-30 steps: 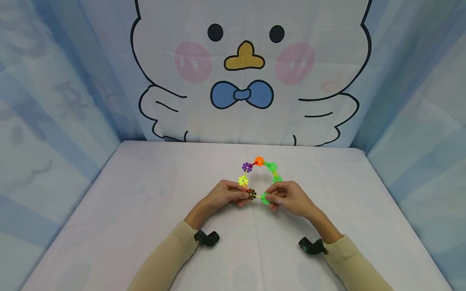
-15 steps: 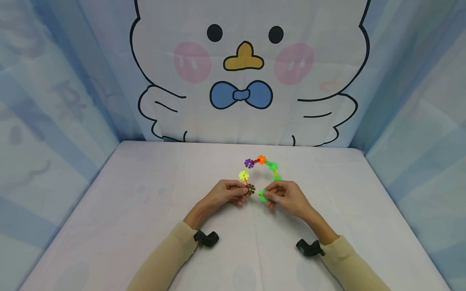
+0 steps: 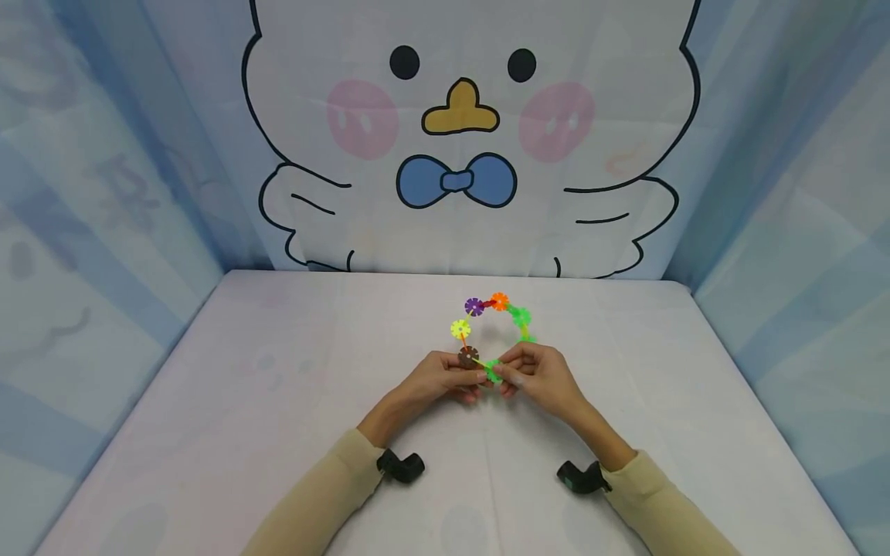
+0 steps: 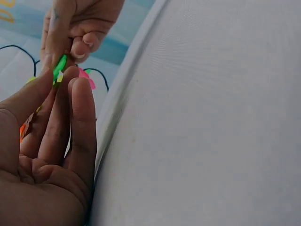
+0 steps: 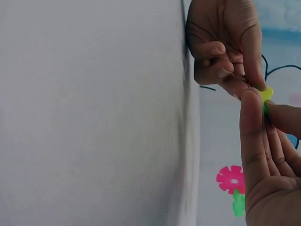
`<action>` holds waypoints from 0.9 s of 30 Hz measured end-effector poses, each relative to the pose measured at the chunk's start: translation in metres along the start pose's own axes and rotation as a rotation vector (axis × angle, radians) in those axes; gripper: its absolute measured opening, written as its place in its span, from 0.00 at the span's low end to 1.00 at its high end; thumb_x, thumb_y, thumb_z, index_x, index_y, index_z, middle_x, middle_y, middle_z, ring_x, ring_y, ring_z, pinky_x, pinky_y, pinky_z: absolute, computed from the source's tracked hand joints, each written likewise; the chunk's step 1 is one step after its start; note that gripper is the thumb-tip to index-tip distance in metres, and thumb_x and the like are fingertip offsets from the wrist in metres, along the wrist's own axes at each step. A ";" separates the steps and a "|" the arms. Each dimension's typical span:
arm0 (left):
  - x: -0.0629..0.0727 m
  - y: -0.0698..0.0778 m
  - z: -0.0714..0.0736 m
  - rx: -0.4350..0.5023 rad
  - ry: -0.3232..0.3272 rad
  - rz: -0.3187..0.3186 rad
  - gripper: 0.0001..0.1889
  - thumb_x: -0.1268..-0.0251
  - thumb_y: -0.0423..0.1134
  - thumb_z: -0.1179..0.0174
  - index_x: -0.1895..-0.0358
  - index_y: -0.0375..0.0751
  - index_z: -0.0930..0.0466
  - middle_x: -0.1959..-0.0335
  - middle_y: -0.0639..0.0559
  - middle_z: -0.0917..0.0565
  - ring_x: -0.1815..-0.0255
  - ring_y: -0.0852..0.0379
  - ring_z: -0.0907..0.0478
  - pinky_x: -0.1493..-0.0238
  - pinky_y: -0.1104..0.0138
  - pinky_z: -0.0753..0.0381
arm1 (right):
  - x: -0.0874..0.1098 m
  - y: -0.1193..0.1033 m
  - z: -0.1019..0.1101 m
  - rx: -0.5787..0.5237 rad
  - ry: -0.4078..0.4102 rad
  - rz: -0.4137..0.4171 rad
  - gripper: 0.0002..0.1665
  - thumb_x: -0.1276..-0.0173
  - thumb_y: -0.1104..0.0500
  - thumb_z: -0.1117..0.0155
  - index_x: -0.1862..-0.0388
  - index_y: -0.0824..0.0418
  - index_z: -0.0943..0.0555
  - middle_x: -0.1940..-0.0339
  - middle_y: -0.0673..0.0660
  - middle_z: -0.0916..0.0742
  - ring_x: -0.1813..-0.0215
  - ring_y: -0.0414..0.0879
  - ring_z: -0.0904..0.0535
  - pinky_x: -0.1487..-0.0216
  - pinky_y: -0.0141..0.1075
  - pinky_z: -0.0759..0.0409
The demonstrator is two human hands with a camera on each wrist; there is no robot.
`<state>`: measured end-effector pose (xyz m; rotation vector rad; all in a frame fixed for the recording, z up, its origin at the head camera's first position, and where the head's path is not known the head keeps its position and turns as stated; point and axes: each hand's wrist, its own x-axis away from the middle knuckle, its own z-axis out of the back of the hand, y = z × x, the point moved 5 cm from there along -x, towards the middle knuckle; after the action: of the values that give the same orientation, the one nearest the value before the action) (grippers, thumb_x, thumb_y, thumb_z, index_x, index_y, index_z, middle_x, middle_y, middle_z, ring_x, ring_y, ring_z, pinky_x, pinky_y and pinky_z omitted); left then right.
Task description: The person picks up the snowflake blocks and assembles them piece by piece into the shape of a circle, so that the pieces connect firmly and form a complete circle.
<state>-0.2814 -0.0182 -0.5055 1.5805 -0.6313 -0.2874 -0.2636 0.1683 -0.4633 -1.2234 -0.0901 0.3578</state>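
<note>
A ring of interlocking snowflake discs is held above the table in the head view. Its far side has a purple disc (image 3: pixel 474 307), an orange disc (image 3: pixel 499 301) and a green disc (image 3: pixel 521 316). Down the left run a yellow disc (image 3: pixel 460 329) and a brown disc (image 3: pixel 469 356). The left hand (image 3: pixel 445 377) pinches an edge-on yellow snowflake disc (image 5: pixel 266 93) between thumb and fingers. Against it, the right hand (image 3: pixel 544 377) pinches a near green snowflake disc (image 3: pixel 493 371). A pink disc (image 5: pixel 230 179) shows in the right wrist view; the right hand hides part of the ring.
A white cloth covers the table (image 3: pixel 278 347). Behind it hangs a curtain (image 3: pixel 459 232) printed with a cartoon figure, and pale blue curtains flank both sides. Each wrist carries a black camera (image 3: pixel 401 466).
The left hand has shifted its fingers from the brown disc to the yellow disc beside the green one. The right hand has moved slightly left, and the hands are now closer together.
</note>
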 end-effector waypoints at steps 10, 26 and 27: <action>-0.001 0.000 -0.002 0.014 0.026 -0.016 0.11 0.28 0.33 0.31 0.50 0.29 0.12 0.65 0.53 0.06 0.71 0.63 0.17 0.67 0.70 0.13 | 0.003 -0.007 0.017 0.218 0.186 0.055 0.06 0.26 0.59 0.28 0.59 0.63 0.11 0.70 0.59 0.08 0.73 0.46 0.13 0.72 0.33 0.15; -0.002 -0.001 0.002 0.025 0.016 -0.048 0.12 0.28 0.31 0.33 0.48 0.25 0.14 0.67 0.57 0.07 0.72 0.64 0.18 0.68 0.71 0.15 | -0.003 0.036 0.036 -0.271 0.020 -0.437 0.47 0.15 0.37 0.50 0.21 0.77 0.40 0.38 0.75 0.14 0.55 0.43 0.08 0.54 0.37 0.08; -0.002 -0.001 0.002 0.028 0.019 -0.051 0.12 0.28 0.30 0.33 0.48 0.24 0.14 0.67 0.57 0.07 0.72 0.64 0.18 0.68 0.71 0.15 | -0.003 0.036 0.035 -0.303 -0.012 -0.424 0.46 0.14 0.39 0.49 0.21 0.77 0.40 0.38 0.75 0.14 0.53 0.43 0.08 0.51 0.37 0.08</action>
<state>-0.2833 -0.0186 -0.5070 1.6262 -0.5834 -0.3023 -0.2831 0.2094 -0.4841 -1.4611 -0.4196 -0.0213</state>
